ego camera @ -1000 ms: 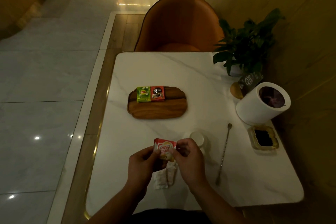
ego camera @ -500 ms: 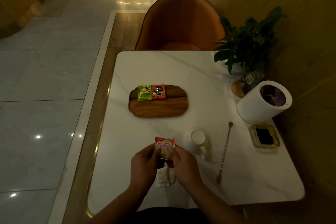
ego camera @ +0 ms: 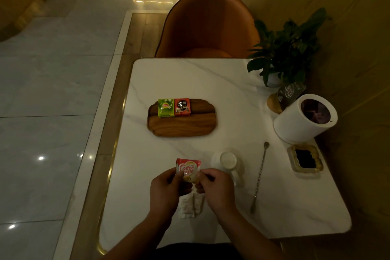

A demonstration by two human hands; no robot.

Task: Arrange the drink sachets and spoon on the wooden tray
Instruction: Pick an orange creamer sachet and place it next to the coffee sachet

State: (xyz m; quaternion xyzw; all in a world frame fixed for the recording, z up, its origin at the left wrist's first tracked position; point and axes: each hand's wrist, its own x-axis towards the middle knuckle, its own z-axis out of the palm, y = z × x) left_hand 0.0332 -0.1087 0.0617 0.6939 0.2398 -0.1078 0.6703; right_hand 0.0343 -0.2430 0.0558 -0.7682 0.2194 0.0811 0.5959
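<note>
Both hands, left [ego camera: 166,188] and right [ego camera: 215,188], grip the red-and-white creamer sachet [ego camera: 188,170]; next, it likely goes beside the orange coffee sachet [ego camera: 182,106] on the oval wooden tray [ego camera: 183,127].

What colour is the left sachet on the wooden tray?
The left sachet is green, seen best in the head view.

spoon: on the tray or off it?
Off. The spoon lies flat on the marble table, right of the white cup, apart from the wooden tray.

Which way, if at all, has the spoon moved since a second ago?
No. The spoon keeps the same gap from the wooden tray and the ashtray.
</note>
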